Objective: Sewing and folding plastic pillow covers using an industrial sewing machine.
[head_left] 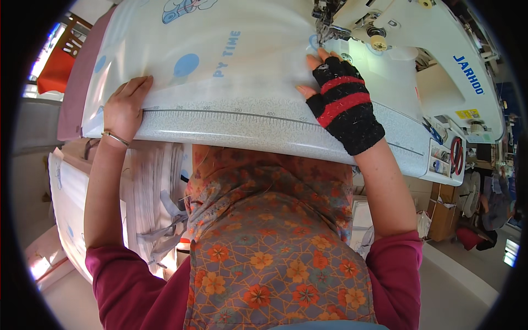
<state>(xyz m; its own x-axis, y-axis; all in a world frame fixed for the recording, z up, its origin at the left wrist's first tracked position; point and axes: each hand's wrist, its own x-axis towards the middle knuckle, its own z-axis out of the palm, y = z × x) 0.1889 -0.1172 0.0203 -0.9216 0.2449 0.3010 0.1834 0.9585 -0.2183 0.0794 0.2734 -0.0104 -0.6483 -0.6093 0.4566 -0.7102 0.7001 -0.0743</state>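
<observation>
A pale, translucent sheet [165,49] with blue printed balloons and figures lies over the sewing machine bed [231,129], whose front edge carries a printed ruler scale. On the left, my left hand [125,104] rests on the sheet with its fingers extended and close together; a bracelet [115,138] circles that wrist. My right hand [345,104] wears a black fingerless glove with red stripes. It lies flat on the sheet, fingers spread, with the fingertips just in front of the presser foot [330,34] of the sewing machine [445,60]. Neither hand grips anything visible.
Scissors with dark red handles [456,155] sit at the bed's right end beside a small tray of parts [438,163]. Stacked pale sheets [151,192] stand below the bed at left. A cardboard box [443,212] is on the floor to the right.
</observation>
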